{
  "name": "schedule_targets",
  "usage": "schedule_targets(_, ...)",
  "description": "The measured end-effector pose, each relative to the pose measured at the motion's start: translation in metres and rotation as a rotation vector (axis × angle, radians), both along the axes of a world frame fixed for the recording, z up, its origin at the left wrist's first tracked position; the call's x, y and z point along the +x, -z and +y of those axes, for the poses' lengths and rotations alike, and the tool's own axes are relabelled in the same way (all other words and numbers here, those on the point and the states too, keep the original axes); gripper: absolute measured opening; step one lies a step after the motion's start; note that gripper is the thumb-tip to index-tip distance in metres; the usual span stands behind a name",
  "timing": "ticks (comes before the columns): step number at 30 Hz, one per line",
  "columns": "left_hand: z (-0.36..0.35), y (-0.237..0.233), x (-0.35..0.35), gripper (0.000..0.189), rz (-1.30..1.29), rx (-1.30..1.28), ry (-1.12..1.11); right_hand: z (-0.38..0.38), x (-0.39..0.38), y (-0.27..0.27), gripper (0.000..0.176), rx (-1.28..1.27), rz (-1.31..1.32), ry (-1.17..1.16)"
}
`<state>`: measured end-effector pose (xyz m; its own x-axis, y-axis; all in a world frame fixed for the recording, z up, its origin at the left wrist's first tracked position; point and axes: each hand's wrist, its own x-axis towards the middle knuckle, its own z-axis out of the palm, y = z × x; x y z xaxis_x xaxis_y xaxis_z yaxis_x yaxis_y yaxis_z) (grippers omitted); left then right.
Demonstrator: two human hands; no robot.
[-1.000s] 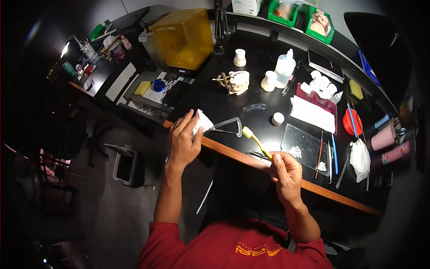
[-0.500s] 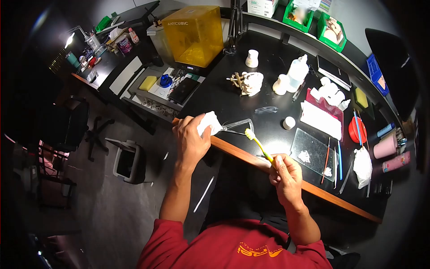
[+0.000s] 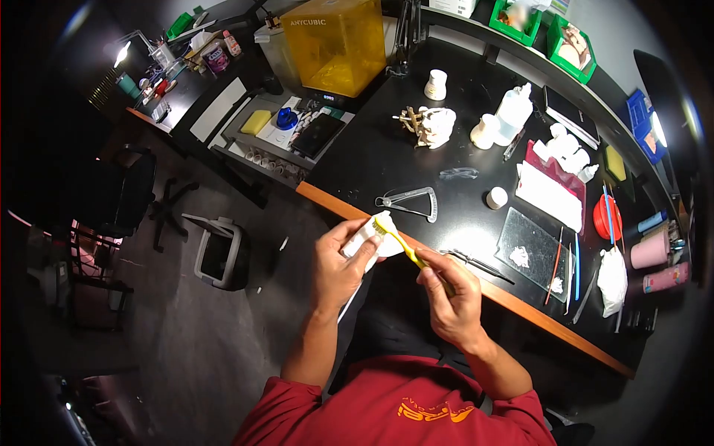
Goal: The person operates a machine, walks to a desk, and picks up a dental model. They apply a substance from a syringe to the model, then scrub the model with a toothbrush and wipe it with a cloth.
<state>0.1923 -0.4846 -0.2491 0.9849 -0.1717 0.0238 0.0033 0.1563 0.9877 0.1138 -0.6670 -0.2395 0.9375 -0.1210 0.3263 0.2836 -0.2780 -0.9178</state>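
My left hand [image 3: 342, 266] is closed around a white, plaster-like piece [image 3: 360, 241] just in front of the bench edge. Its exact kind is hard to make out. A yellow toothbrush [image 3: 407, 249] is gripped by the handle in my right hand [image 3: 454, 299]. Its bristled head lies against the upper part of the white piece. Beyond my hands, a metal caliper gauge [image 3: 430, 204] rests on the black bench top. Nearer my right hand lies a dark, slim tool [image 3: 483, 269] along the bench edge.
The black bench [image 3: 357, 165] with its wooden edge holds a small white jar [image 3: 497, 197], a glass slab [image 3: 529, 249], a squeeze bottle [image 3: 513, 111] and a white model [image 3: 433, 126]. A yellow-covered printer [image 3: 335, 48] stands at the back left. A bin [image 3: 221, 253] is on the floor.
My left hand has moved right and down with the white piece, away from the caliper gauge. My right hand has brought the toothbrush head onto the piece. The view has shifted slightly.
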Motion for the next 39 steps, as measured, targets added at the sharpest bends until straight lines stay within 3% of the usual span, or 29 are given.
schedule_targets(3, 0.003, 0.009, -0.003, 0.033, 0.061, -0.194, 0.147, 0.003, 0.003, 0.012, 0.043, -0.245, -0.168, 0.017)
schedule_targets(6, -0.004, -0.001, -0.01, 0.036, 0.221, -0.437, 0.093, 0.007, 0.0, 0.024, 0.047, -0.371, -0.29, 0.056)
schedule_targets(10, -0.007, 0.002, -0.012, 0.039, 0.263, -0.519, 0.067, 0.005, -0.004, 0.025, 0.05, -0.431, -0.275, 0.036)
schedule_targets(16, -0.011, 0.013, -0.011, 0.04, 0.238, -0.464, 0.068, -0.004, -0.005, 0.021, 0.045, -0.324, -0.227, 0.016)
schedule_targets(24, -0.015, 0.012, -0.013, 0.036, 0.151, -0.393, 0.017, -0.007, -0.012, 0.02, 0.027, -0.02, 0.028, 0.03)
schedule_targets(33, -0.022, 0.005, -0.025, 0.036, 0.097, -0.351, -0.003, -0.003, -0.017, 0.018, 0.029, 0.426, 0.336, -0.119)
schedule_targets(36, -0.024, 0.006, -0.027, 0.036, 0.042, -0.29, -0.022, -0.003, -0.018, 0.02, 0.028, 0.473, 0.35, -0.119)
schedule_targets(39, -0.027, 0.01, -0.027, 0.034, 0.03, -0.254, -0.072, 0.001, -0.015, 0.029, 0.025, 0.174, 0.119, -0.023)
